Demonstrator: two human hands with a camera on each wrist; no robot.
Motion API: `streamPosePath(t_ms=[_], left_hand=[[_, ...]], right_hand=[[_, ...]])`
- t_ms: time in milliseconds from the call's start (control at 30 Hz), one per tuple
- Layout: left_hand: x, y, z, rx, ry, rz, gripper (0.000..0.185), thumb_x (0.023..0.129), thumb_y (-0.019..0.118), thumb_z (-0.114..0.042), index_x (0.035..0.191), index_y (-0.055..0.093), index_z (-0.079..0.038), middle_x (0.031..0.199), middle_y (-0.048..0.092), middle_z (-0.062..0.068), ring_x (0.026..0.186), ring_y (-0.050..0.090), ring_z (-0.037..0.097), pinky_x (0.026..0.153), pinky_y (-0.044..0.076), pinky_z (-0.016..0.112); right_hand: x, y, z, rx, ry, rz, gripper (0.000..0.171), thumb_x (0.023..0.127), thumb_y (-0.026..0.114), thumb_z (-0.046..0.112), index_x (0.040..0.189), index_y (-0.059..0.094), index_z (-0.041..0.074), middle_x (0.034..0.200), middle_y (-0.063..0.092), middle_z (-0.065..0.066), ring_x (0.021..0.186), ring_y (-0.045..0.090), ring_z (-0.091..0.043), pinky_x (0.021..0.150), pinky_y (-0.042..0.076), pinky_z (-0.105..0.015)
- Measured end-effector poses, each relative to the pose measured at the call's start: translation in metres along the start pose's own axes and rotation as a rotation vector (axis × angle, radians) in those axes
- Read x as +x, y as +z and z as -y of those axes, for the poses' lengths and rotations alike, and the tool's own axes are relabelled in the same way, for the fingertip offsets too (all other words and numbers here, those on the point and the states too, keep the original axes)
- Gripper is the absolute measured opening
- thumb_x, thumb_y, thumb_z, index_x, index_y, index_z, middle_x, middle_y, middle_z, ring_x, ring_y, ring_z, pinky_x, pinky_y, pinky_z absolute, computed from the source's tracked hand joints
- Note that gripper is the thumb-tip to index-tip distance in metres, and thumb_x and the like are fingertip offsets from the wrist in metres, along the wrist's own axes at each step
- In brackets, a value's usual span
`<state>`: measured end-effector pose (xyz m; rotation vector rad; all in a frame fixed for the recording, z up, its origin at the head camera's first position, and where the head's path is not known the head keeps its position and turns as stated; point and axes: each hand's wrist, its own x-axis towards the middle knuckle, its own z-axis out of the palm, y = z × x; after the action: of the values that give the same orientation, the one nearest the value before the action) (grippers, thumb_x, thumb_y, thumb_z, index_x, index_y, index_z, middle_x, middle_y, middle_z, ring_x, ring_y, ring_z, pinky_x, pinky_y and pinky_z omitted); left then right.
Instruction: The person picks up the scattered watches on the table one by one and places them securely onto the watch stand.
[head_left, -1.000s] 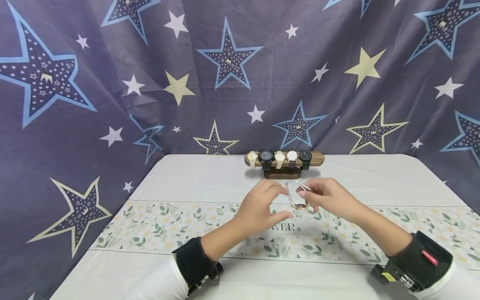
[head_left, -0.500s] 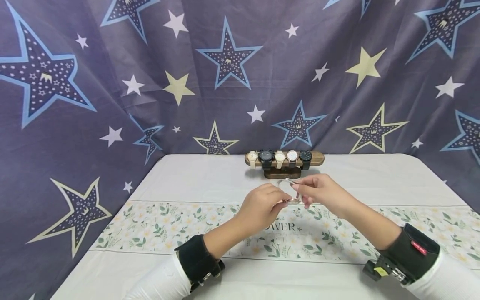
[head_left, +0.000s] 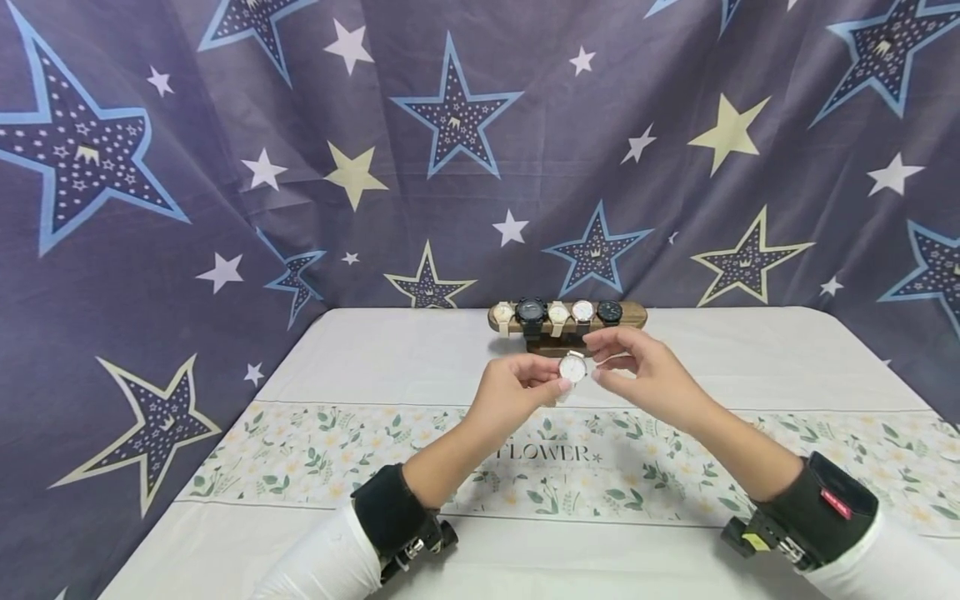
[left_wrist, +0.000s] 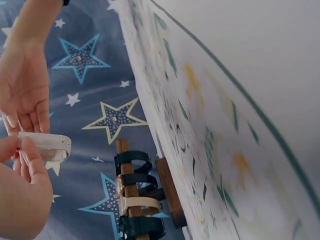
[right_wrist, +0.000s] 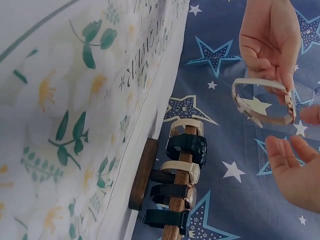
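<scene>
A wristwatch (head_left: pixel 572 367) with a white dial, a rose-gold case and a white strap is held up above the table. My left hand (head_left: pixel 517 385) pinches it at the side of its case between thumb and fingers, dial facing me. In the right wrist view, the strap (right_wrist: pixel 260 81) is closed into a loop hanging out behind the case. My right hand (head_left: pixel 645 371) is just right of the watch, its fingers parted and gently bent with nothing between them. The left wrist view shows the watch (left_wrist: pixel 50 145) edge-on at the left thumb and fingers.
Beyond the hands, a wooden watch stand (head_left: pixel 634 316) carries several watches, among them a black chunky one (head_left: pixel 532 310). A floral runner (head_left: pixel 322 454) with lettering crosses the white tablecloth (head_left: pixel 397 354). Behind the table hangs a star-patterned curtain (head_left: pixel 337 258).
The watch went from my right hand's fingers to my left hand's grip and turned so its dial faces me. My right hand let go and moved slightly up.
</scene>
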<state>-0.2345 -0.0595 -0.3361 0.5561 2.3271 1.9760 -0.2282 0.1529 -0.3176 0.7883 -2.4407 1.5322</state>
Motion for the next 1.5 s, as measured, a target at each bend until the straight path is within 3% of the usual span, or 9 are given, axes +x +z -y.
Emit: streamPosePath(t_ms=[200,433,733,1100,1333,1500], left_hand=[[0.002,0.003,-0.003,-0.234,-0.120,0.001,0.025,0.087,0.072,-0.004,0.109,0.067,0.006,0.090,0.070,0.005,0.079,0.067,0.013,0.080,0.058,0.031],[0.004,0.007,-0.009,-0.384,-0.197,-0.027,0.026,0.088,0.070,0.001,0.112,0.064,0.009,0.089,0.069,0.006,0.079,0.068,0.012,0.082,0.058,0.030],[0.007,0.010,-0.010,-0.399,-0.261,-0.042,0.026,0.087,0.072,-0.003,0.111,0.066,0.006,0.094,0.071,0.009,0.081,0.068,0.013,0.080,0.058,0.027],[0.007,0.009,-0.012,-0.379,-0.269,-0.035,0.028,0.088,0.073,-0.008,0.113,0.068,0.003,0.099,0.071,0.008,0.082,0.067,0.012,0.081,0.057,0.029],[0.007,-0.001,-0.008,-0.328,-0.261,-0.030,0.027,0.088,0.073,-0.010,0.112,0.069,0.001,0.102,0.071,0.006,0.083,0.064,0.014,0.082,0.057,0.031],[0.012,-0.010,-0.005,-0.335,-0.269,-0.052,0.025,0.089,0.068,-0.001,0.114,0.067,0.003,0.106,0.071,0.011,0.085,0.065,0.014,0.083,0.057,0.029]], right_hand=[[0.002,0.013,-0.001,-0.136,-0.184,-0.032,0.051,0.077,0.080,-0.003,0.122,0.059,-0.004,0.115,0.059,-0.011,0.101,0.062,-0.024,0.093,0.051,-0.028],[0.006,0.018,-0.002,-0.183,-0.241,-0.106,0.047,0.074,0.082,-0.004,0.117,0.063,-0.005,0.111,0.062,-0.012,0.096,0.064,-0.024,0.089,0.054,-0.027],[0.007,0.017,-0.009,-0.138,-0.244,-0.111,0.040,0.077,0.079,-0.005,0.115,0.065,-0.006,0.109,0.064,-0.014,0.092,0.066,-0.024,0.086,0.055,-0.024],[0.007,0.013,-0.012,-0.095,-0.225,-0.113,0.039,0.079,0.078,-0.004,0.116,0.065,-0.006,0.113,0.064,-0.013,0.096,0.066,-0.020,0.087,0.053,-0.023],[0.006,0.001,-0.019,-0.110,-0.151,-0.131,0.039,0.082,0.077,0.000,0.118,0.065,-0.005,0.116,0.064,-0.016,0.096,0.067,-0.026,0.086,0.054,-0.021],[0.008,-0.010,-0.031,-0.100,-0.062,-0.125,0.039,0.085,0.076,0.006,0.121,0.064,-0.004,0.117,0.064,-0.017,0.097,0.067,-0.027,0.085,0.054,-0.022]])
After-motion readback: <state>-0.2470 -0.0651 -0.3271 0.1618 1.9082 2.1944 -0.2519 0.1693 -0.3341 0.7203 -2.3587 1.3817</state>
